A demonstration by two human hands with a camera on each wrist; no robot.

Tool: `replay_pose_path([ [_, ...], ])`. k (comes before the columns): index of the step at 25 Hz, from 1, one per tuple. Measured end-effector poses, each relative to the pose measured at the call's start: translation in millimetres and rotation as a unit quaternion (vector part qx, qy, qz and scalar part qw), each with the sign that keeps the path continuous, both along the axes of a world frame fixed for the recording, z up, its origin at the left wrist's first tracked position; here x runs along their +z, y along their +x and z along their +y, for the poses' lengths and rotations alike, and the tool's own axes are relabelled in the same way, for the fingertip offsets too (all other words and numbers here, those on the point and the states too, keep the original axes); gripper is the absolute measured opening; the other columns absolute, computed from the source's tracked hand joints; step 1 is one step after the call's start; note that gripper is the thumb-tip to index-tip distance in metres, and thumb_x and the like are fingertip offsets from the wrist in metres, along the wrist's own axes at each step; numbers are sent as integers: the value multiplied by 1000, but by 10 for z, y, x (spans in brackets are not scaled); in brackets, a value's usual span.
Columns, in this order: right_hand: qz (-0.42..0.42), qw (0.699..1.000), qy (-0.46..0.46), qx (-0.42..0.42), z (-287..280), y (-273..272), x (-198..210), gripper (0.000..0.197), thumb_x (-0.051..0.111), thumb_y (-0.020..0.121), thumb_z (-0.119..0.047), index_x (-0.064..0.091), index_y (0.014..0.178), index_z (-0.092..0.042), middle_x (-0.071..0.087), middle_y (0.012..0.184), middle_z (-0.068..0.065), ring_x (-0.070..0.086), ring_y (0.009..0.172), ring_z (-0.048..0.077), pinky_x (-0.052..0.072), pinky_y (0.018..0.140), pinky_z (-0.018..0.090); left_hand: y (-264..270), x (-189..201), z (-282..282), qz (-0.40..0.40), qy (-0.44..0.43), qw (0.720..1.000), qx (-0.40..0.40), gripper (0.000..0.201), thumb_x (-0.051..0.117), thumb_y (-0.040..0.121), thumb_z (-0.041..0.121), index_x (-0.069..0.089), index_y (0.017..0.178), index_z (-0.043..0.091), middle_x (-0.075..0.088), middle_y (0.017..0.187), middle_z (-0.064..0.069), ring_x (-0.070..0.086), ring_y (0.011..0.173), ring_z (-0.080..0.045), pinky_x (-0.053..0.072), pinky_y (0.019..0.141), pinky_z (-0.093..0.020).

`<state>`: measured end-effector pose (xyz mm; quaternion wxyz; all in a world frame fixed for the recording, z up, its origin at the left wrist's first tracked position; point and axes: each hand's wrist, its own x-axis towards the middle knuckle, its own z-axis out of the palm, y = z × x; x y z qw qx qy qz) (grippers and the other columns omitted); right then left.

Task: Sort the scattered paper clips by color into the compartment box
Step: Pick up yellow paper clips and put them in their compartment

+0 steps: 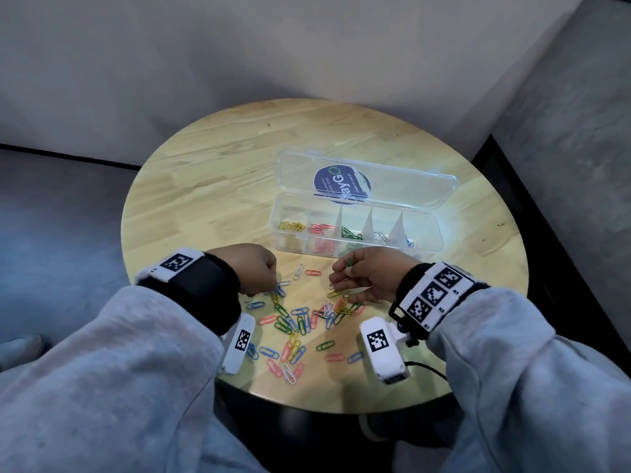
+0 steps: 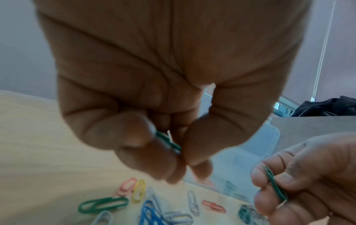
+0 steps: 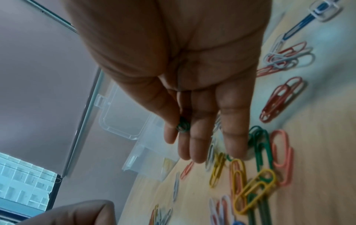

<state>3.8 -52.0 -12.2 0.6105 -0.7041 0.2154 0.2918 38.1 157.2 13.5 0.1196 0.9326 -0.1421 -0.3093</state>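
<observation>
Several paper clips (image 1: pixel 293 322) in mixed colours lie scattered on the round wooden table (image 1: pixel 222 172), near its front edge. My left hand (image 1: pixel 269 268) hovers over the pile's left part; in the left wrist view this left hand (image 2: pixel 181 159) pinches a green clip (image 2: pixel 167 141) between thumb and fingers. My right hand (image 1: pixel 345 268) is over the pile's right part, and thumb and forefinger pinch another green clip (image 3: pixel 183 126), its other fingers held straight. The clear compartment box (image 1: pixel 426 247) stands open just beyond both hands, holding yellow, red, green, white and blue clips in separate sections.
The box's lid (image 1: pixel 403 189), with a round blue sticker, lies back flat behind the compartments. Grey sofa cushions surround the table on the left, back and right. The table's far and left parts show bare wood. A cable runs off the front right edge.
</observation>
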Motion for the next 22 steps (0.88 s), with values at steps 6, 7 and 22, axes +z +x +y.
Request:
replay_pose_path([
  [6, 4, 1000, 7, -20, -23, -11, -4, 30, 33, 90, 8, 53, 77, -10, 58, 73, 8, 57, 65, 19, 51, 58, 28, -97, -22, -109, 13, 43, 996, -71, 9, 60, 75, 18, 56, 79, 25, 55, 76, 8, 49, 71, -12, 36, 60, -23],
  [7, 3, 1000, -1, -12, -23, -27, -7, 29, 34, 89, 9, 52, 75, -9, 54, 69, 9, 54, 61, 20, 49, 51, 25, -107, -40, -126, 20, 42, 996, -75, 15, 63, 72, 17, 56, 80, 26, 55, 74, 9, 49, 68, -11, 36, 59, -22],
  [22, -37, 987, -127, 93, -18, -55, -47, 20, 57, 90, -13, 49, 72, -13, 47, 60, 4, 45, 46, 12, 40, 41, 21, -139, -299, -262, -53, 126, 985, -109, 23, 66, 73, 13, 71, 96, 13, 71, 98, -6, 66, 90, -24, 43, 64, -23],
])
